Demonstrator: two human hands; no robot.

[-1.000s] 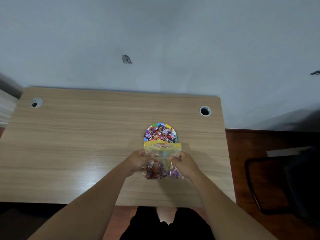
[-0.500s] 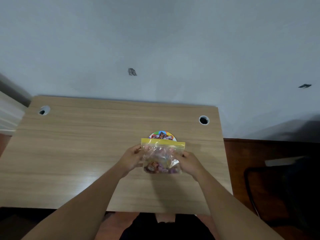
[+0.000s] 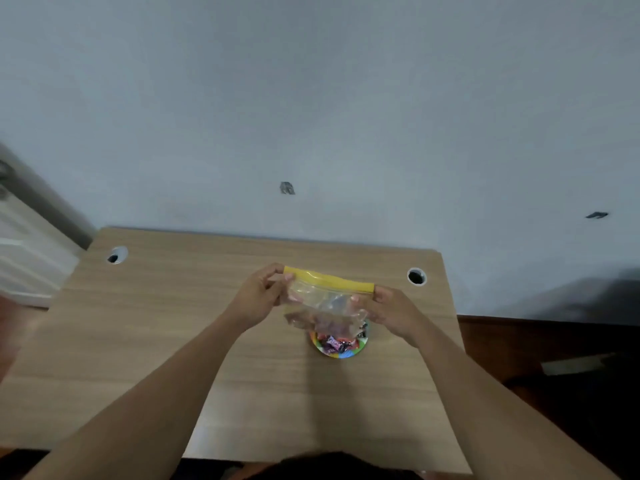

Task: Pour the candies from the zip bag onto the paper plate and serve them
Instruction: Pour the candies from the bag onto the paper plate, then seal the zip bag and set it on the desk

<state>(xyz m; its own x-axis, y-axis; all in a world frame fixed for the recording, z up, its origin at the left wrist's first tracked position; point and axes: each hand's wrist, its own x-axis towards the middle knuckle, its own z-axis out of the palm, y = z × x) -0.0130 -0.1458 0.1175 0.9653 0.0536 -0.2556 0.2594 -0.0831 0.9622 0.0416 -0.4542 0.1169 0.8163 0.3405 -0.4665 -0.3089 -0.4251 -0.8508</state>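
A wooden desk (image 3: pixel 173 341) stands against a pale grey wall (image 3: pixel 311 98). Above the desk, the left hand (image 3: pixel 258 297) and right hand (image 3: pixel 393 310) pinch the zip bag (image 3: pixel 323 303) at either end of its yellow strip, fingers closed on it. The paper plate (image 3: pixel 341 353) of candies (image 3: pixel 334 342) sits on the desk just under the bag.

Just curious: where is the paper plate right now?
On the wooden desk, right of centre, the paper plate peeks out beneath the zip bag held by both hands.

yellow-topped clear zip bag (image 3: pixel 325 299), rainbow-rimmed paper plate (image 3: pixel 341 355)
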